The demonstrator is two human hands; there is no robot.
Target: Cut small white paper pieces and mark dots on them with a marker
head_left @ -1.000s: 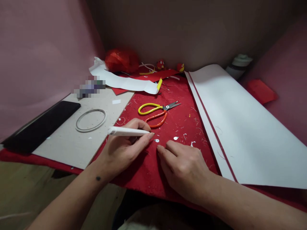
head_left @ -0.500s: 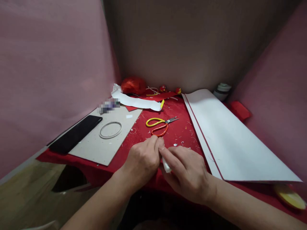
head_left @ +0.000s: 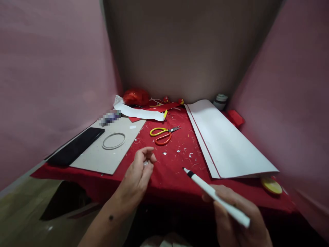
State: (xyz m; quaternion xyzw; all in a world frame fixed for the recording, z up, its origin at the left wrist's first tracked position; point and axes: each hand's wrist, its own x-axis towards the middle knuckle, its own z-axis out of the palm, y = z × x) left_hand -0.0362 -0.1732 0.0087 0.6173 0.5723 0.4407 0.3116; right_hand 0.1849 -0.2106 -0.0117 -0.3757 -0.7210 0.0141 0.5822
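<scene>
My right hand (head_left: 238, 219) grips a white pen (head_left: 216, 197) low at the right, its uncapped black tip pointing up and left over the red cloth (head_left: 169, 171). My left hand (head_left: 140, 175) hovers over the cloth's near edge with thumb and fingers pinched on a small white piece, probably the pen cap (head_left: 145, 163). Yellow and orange scissors (head_left: 163, 134) lie on the cloth beyond both hands, among small white paper scraps (head_left: 178, 151).
A large white sheet (head_left: 223, 144) covers the table's right side, with a yellow tape roll (head_left: 271, 186) at its near corner. A grey board (head_left: 108, 152) at left carries a wire ring (head_left: 113, 141) and a black phone (head_left: 75, 145). Red bag (head_left: 136, 96), white paper strip (head_left: 138, 112) and jar (head_left: 220, 101) stand at the back.
The pen passed from my left hand to my right. The hands met in the middle, then drew apart with the pen uncapped. The view tilted up and back.
</scene>
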